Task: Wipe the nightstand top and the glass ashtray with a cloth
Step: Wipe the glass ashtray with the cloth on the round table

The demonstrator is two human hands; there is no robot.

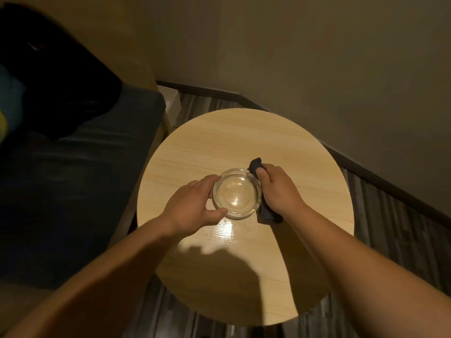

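Observation:
A round light-wood nightstand top (244,137) fills the middle of the view. A clear glass ashtray (236,193) sits on it near the centre. My left hand (192,207) grips the ashtray's left rim between thumb and fingers. My right hand (278,189) holds a dark cloth (266,215) against the ashtray's right side; the cloth's ends stick out above and below the hand.
A dark upholstered seat (80,181) with a black bag (61,76) lies to the left of the table. Beige walls with a dark baseboard (380,184) run close behind and to the right. Striped flooring (402,240) surrounds the table.

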